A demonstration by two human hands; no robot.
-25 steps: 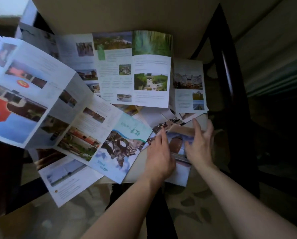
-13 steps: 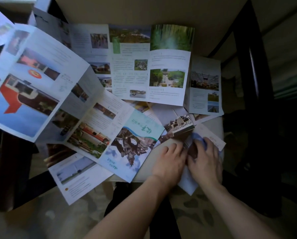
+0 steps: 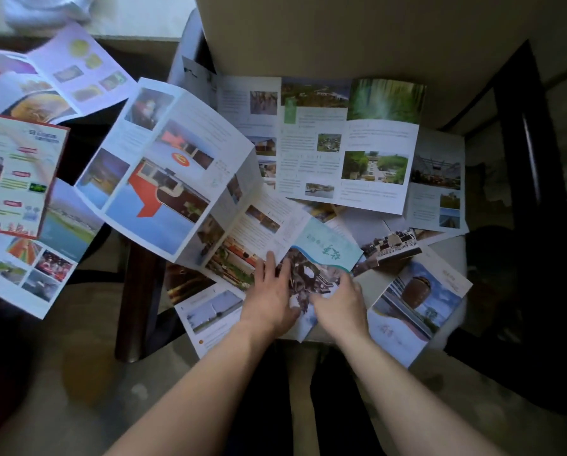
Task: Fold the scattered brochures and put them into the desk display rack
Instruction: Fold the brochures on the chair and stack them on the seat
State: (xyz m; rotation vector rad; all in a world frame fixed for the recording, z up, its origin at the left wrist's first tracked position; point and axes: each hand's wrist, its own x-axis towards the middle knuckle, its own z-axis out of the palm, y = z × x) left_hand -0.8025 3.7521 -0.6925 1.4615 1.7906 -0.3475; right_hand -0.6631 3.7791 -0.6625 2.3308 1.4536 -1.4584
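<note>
**Both hands on the teal-banded brochure at the near edge of the tabletop**

The teal brochure, an unfolded multi-panel sheet with a teal band and a dark building picture, lies near the front edge of the tabletop. The left hand lies flat on its left part, fingers straight and slightly spread, pressing the paper. The right hand rests on its lower right part with fingers bent down onto the sheet; whether it pinches the paper's edge I cannot tell.

Joined to or overlapping this sheet on the left, a long brochure with a red-and-blue boat picture stretches up and left, its panels creased and lifted. Just right of the hands lies a jar brochure, showing a brown jar against sky and hanging partly over the tabletop's front edge. Behind the hands a green brochure with garden and tree photos lies open and flat, with a further panel at its right. A white sheet pokes out under the left hand's side, over the edge.

Far left, apart from the tabletop, more open brochures lie spread: a red-bordered one and a pale one with yellow-green pictures. A dark wooden frame stands at the right.
</note>
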